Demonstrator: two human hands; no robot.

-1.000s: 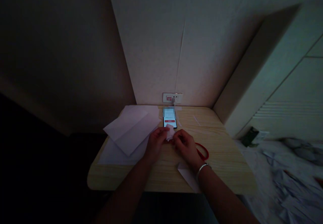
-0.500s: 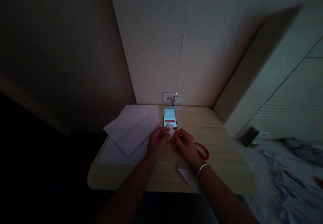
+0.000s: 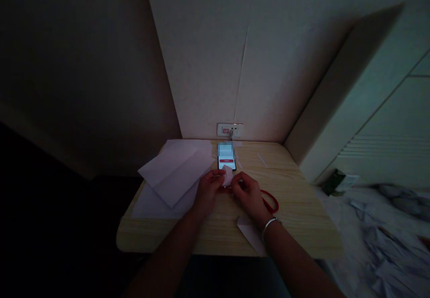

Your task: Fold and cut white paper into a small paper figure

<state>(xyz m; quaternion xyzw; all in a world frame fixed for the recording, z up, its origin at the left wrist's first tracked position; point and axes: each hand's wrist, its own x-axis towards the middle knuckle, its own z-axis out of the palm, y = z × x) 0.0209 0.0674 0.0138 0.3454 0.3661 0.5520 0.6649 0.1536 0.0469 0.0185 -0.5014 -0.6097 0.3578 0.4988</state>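
Note:
A small folded piece of white paper (image 3: 228,175) is pinched in my left hand (image 3: 208,189), just in front of the lit phone (image 3: 226,156). My right hand (image 3: 247,193) is closed at the paper's right edge, its fingertips pressed together; whether they grip the paper is hard to see in the dim light. Beneath and beside my right hand lie red-handled scissors (image 3: 271,202), partly hidden by the hand. Under my right wrist rests a paper strip (image 3: 250,236) near the front edge.
Large white sheets (image 3: 178,177) overlap on the left of the wooden table (image 3: 302,226). Thin paper strips (image 3: 261,159) lie toward the back right. A wall socket (image 3: 230,129) with a plug sits behind the phone. To the right is a pale surface with rumpled cloth (image 3: 393,244).
The small paper has tilted and shifted slightly right and down between my hands. Both hands stay in nearly the same place.

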